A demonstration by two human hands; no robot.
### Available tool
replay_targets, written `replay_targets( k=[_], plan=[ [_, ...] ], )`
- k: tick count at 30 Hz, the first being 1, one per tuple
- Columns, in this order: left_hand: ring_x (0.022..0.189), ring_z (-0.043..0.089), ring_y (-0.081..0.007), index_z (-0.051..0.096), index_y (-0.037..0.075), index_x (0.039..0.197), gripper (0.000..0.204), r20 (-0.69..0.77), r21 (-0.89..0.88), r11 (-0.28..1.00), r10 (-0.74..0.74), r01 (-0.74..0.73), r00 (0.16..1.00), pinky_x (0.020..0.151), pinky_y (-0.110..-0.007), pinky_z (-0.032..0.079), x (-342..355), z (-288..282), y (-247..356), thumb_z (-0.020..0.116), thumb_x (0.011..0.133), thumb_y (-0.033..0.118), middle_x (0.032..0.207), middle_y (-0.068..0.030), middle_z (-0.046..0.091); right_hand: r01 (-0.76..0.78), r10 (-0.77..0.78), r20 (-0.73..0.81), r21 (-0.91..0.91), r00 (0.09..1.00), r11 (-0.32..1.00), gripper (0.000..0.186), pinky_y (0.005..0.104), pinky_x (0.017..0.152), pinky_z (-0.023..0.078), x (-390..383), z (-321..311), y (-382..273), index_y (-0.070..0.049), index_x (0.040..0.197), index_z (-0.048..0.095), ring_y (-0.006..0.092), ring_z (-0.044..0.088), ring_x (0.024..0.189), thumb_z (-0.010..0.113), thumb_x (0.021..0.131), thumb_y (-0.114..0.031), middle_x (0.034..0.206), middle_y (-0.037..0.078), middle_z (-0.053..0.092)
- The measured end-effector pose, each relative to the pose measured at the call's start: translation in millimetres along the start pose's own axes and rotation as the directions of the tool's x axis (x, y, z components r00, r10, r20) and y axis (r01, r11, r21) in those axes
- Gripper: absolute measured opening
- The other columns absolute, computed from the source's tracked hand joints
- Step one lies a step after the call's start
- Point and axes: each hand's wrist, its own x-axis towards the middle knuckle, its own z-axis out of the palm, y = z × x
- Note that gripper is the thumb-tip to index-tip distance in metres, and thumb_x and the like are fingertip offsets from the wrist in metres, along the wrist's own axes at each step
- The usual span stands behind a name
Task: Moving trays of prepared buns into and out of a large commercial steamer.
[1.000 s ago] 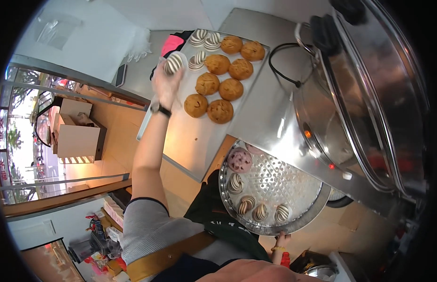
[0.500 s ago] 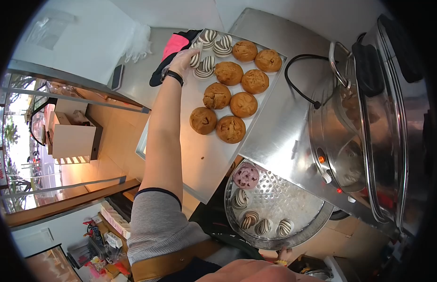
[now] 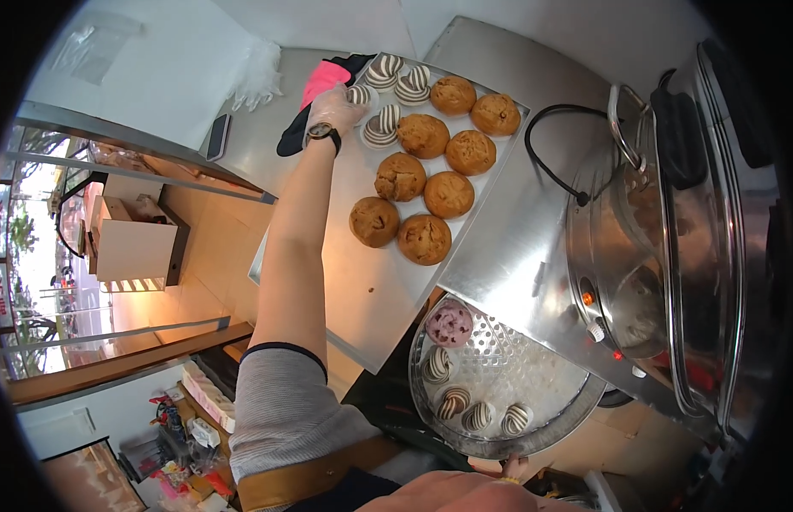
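Observation:
My left hand, in a clear plastic glove with a watch at the wrist, reaches to the far left corner of a rectangular metal tray. Its fingers are closed around a brown-and-white striped bun, partly hidden by the hand. Three more striped buns sit beside it, and several round brown buns stand in rows to the right. My right hand grips the near rim of a round perforated steamer tray. That tray carries a purple bun and several striped buns along its edge.
A large steel steamer pot with a black cable stands on the metal counter at right. Pink-and-black cloth lies past the tray's corner. A phone rests at left, below hanging plastic gloves.
The view has shifted slightly, moving the trays and pot a little right in the picture. My left hand stays at the same striped bun; its wrist has turned, showing the watch face.

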Motion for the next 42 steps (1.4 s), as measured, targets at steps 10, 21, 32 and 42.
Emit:
replay_targets(
  k=[10,21,32,42],
  plan=[
    [0.084,0.053,-0.0328,0.054,0.006,0.086,0.030,0.001,-0.027,0.991,0.131,-0.131,0.991,0.072,-0.038,0.040,14.4,11.7,-27.8,0.056,0.072,0.033,0.081,-0.0183,0.056,0.149,-0.145,0.039,-0.136,0.989,0.980,0.020,0.0258,0.059,0.042,20.9,-14.1,22.8,0.006,0.087,0.050,0.0144,0.048,0.071,0.046,0.069,-0.003,0.083,0.008,0.053],
    [0.094,0.051,-0.0313,0.053,0.006,0.097,0.029,0.071,0.088,0.995,0.043,-0.049,0.997,0.079,-0.039,0.041,14.8,13.6,-22.7,0.049,0.075,0.024,0.096,-0.0184,0.055,0.096,-0.098,0.002,-0.197,0.995,0.976,0.023,0.0271,0.059,0.042,-12.6,7.0,-20.1,0.006,0.089,0.050,0.0166,0.050,0.071,0.044,0.069,-0.002,0.083,0.010,0.055],
    [0.096,0.048,-0.0341,0.047,0.002,0.100,0.038,-0.021,-0.024,0.994,0.110,-0.111,0.994,0.081,-0.040,0.038,-25.3,0.8,-23.8,0.054,0.072,0.028,0.098,-0.0228,0.052,0.265,-0.259,0.061,-0.298,0.964,0.917,0.025,0.0301,0.065,0.041,3.1,-7.2,8.1,0.009,0.085,0.052,0.0179,0.051,0.070,0.048,0.067,-0.008,0.079,0.011,0.058],
    [0.075,0.055,-0.0247,0.055,0.003,0.085,0.016,-0.081,-0.494,0.605,0.684,-0.625,0.725,0.066,-0.032,0.045,-337.1,-1.4,76.9,0.060,0.072,0.010,0.083,-0.0114,0.056,0.441,-0.443,-0.002,-0.074,0.897,0.894,0.020,0.0272,0.056,0.045,9.3,15.9,6.6,0.006,0.089,0.051,0.0160,0.053,0.063,0.048,0.073,-0.007,0.076,0.008,0.056]
  ],
)
